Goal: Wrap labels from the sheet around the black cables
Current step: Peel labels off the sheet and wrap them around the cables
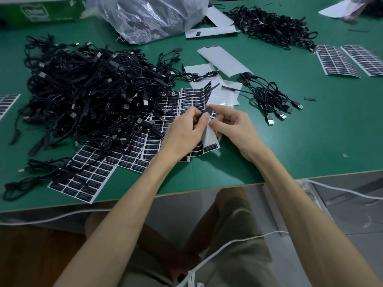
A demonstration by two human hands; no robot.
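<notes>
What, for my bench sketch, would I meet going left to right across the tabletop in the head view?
Edge label sheet → large cable pile → left hand → right hand → small cable bundle → far label sheets.

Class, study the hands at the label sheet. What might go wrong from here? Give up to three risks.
1. The label, pinched in the grip of the left hand, may fold and stick to itself.
2. The sheet, curled in the right hand, may crease or tear.
3. The cable pile lies on other sheets and may snag them.
</notes>
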